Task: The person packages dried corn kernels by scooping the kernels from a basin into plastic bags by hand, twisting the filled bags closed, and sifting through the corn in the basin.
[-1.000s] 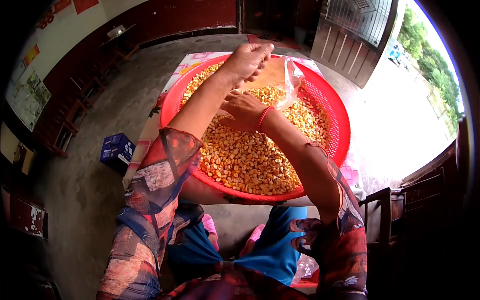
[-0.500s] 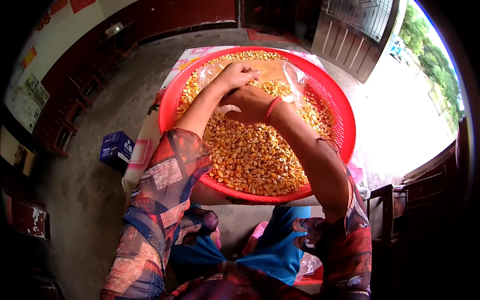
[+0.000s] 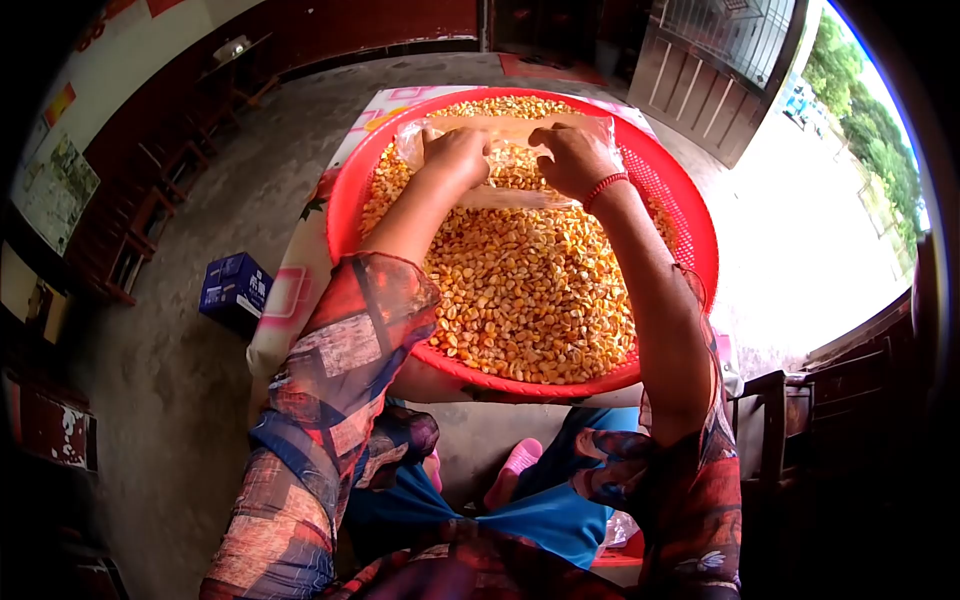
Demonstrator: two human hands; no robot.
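A clear plastic bag (image 3: 506,127) lies on loose yellow corn kernels (image 3: 530,295) in a wide red basket (image 3: 697,240). Kernels show between my hands, within the outline of the bag. My left hand (image 3: 457,158) is closed in a pinch on the bag's left part. On the other side, my right hand (image 3: 580,165), with a red bracelet at the wrist, grips the plastic with bent fingers. A gap separates the two hands, and the bag is drawn out between them. The fingertips are partly hidden by the backs of the hands.
Under the basket is a table with a patterned cloth (image 3: 290,290). A blue box (image 3: 236,287) stands on the floor at left, and a wooden chair (image 3: 775,420) at right. An open door (image 3: 705,85) is at the back right. My knees are below the table's near edge.
My hands were crossed and close together over the bag; they are now apart, left hand on the left, right hand on the right. The bag is spread wider between them.
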